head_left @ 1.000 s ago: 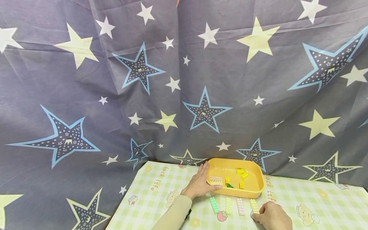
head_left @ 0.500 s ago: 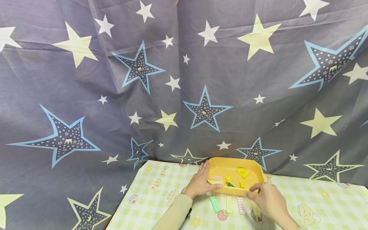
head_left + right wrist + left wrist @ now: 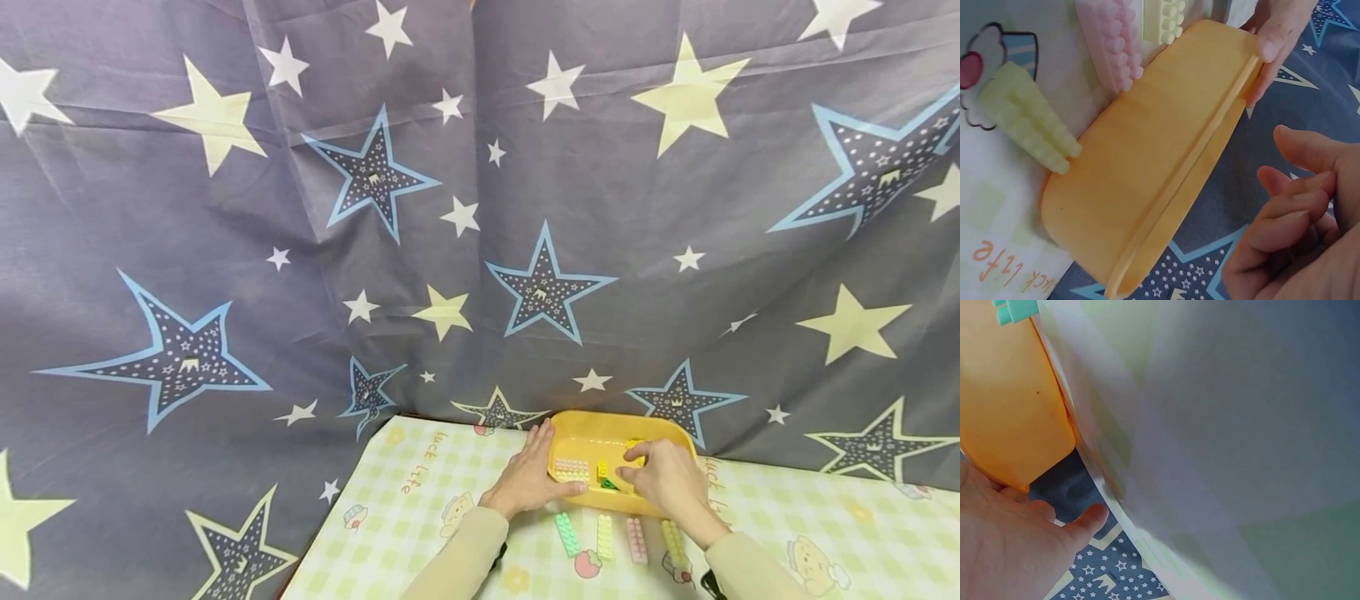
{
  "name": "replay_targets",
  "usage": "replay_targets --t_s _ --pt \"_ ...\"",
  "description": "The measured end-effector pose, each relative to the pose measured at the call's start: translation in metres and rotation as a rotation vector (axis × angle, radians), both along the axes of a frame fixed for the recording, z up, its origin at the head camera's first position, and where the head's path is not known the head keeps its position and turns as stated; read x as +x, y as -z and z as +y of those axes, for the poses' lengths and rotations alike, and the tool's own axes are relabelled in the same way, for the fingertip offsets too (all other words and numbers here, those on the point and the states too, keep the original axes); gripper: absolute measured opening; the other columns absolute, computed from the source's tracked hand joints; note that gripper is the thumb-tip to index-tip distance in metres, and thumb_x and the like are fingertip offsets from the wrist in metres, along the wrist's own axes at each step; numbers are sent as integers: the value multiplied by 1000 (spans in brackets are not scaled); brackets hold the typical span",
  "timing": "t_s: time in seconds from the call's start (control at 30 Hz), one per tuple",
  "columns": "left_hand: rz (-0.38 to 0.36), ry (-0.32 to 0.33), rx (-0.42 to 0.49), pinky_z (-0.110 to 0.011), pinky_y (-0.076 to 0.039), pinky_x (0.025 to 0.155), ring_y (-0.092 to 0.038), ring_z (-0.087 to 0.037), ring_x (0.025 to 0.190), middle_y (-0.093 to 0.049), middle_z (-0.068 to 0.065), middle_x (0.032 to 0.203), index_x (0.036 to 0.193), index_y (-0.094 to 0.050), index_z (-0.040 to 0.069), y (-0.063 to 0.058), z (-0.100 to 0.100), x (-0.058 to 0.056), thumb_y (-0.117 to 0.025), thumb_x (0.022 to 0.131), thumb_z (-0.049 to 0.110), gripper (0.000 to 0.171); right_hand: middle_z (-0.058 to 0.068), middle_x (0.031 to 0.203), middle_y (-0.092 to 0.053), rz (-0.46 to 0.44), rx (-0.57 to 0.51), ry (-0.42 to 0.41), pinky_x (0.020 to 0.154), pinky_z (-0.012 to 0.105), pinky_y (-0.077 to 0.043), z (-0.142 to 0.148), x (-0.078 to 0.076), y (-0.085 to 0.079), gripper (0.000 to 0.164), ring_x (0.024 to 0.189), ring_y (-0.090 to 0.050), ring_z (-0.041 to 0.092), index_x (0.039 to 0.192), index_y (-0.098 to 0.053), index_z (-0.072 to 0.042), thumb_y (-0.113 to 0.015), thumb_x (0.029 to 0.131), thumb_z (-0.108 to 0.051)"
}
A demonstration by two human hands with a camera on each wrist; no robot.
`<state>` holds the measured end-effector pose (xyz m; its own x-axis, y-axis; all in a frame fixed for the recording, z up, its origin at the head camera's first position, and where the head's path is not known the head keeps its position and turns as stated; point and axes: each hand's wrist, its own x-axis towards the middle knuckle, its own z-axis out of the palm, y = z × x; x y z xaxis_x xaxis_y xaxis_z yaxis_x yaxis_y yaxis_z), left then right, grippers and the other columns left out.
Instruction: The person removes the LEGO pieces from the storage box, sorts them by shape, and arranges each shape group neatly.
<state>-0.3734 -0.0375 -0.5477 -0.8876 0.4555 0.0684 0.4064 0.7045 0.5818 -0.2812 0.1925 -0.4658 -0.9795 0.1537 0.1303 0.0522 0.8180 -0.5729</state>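
Observation:
A yellow-orange tray [image 3: 592, 427] stands at the back of the table. My left hand [image 3: 525, 482] holds its left end, thumb at the front rim and fingers along the side. Over the tray's right half hovers my right hand [image 3: 667, 479], thumb and forefinger apart, nothing visible between them. Small yellow toy bricks [image 3: 602, 470], a dark green piece [image 3: 609, 483] and a pale studded block [image 3: 572, 469] lie inside; the right hand hides others. In the right wrist view, its fingers [image 3: 1279, 219] are loosely curled beyond the tray's rim.
Before the tray lie long studded bricks side by side: mint green [image 3: 567, 533], pale yellow [image 3: 604, 537], pink [image 3: 637, 540] and yellow-green [image 3: 674, 542]. A checked cloth [image 3: 420, 517] covers the table. Behind hangs a dark star-patterned curtain [image 3: 420, 267].
My right hand has left the yellow-green brick at the row's right end and moved up and forward over the tray. The left hand stays at the tray's left end.

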Motion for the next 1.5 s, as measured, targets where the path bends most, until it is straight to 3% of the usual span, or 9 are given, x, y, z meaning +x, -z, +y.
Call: replay_targets --t_s 0.1,0.23,0.5,0.77,0.97,1.3,1.5 --pt "3 -1 3 -67 -30 134 -14 -31 174 -13 -4 187 177 -15 11 -2 0 -1 -81 88 68 125 15 103 -85 1 6 -7 47 27 -34 -4 -10 2 25 58 -52 16 108 -87 -10 -90 87 -23" --pt "-1 -1 3 -68 -31 133 -14 -30 174 -14 -3 187 177 -14 12 -2 0 -1 -81 88 69 125 18 118 -83 5 21 -12 52 30 -41 -7 -20 8 22 66 -59 17 106 -87 -12 -90 86 -22" --pt "9 -14 -11 -69 -33 132 -15 -29 174 -14 -2 187 177 -15 13 -2 1 -1 -81 88 69 125 15 118 -83 -20 56 -42 65 39 -54 -14 -40 21 17 93 -75 28 102 -88 -16 -87 86 -21" --pt "25 -10 -6 -68 -35 131 -17 -32 174 -16 -4 187 176 -16 9 -4 -1 0 -84 88 65 124 11 112 -84 -70 54 -70 72 47 -58 -29 -58 32 10 94 -75 28 97 -87 -16 -88 88 -18" --pt "12 -6 -13 -67 -34 132 -15 -32 174 -14 -3 187 176 -15 10 -2 -1 0 -82 88 67 125 10 107 -84 -78 65 -75 71 51 -60 -38 -63 39 5 90 -74 27 93 -86 -16 -87 89 -17" --pt "19 -2 -15 -67 -35 131 -17 -33 173 -15 -4 187 176 -17 9 -4 0 2 -83 88 65 124 1 87 -80 -32 81 -71 62 42 -56 -45 -68 48 10 81 -72 23 77 -81 -19 -87 84 -13" --pt "30 -8 -31 -67 -37 130 -18 -32 173 -16 -5 186 176 -18 8 -5 1 4 -83 88 66 124 7 91 -82 -19 74 -54 59 41 -56 -46 -75 51 5 80 -74 26 83 -83 -16 -88 83 -14"
